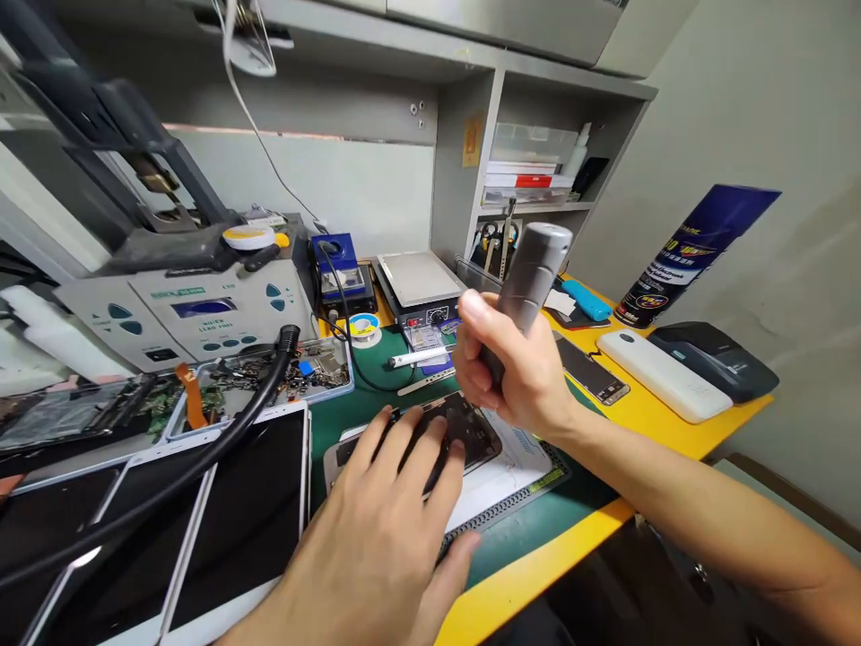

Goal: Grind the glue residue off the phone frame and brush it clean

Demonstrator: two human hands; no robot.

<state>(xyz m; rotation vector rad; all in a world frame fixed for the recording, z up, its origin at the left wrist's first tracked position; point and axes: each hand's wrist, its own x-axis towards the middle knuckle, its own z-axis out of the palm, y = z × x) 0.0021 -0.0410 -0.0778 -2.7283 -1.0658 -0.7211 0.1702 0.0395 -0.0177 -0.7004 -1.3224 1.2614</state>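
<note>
My left hand lies with fingers stretched out across an opened phone, whose dark inner side shows past the fingertips. Part of that phone is hidden under the hand. It rests on a white sheet over a grey-edged pad on the green mat. Above the phone's right end, my right hand is wrapped round a grey cylindrical electric screwdriver, thumb along its side. The tool's rear end points up; its lower tip is hidden by the fist.
To the left are white-framed tablets, a black hose, a parts tray and a rework station. A hot plate stands behind. On the right are a phone part, a white power bank and a spray can.
</note>
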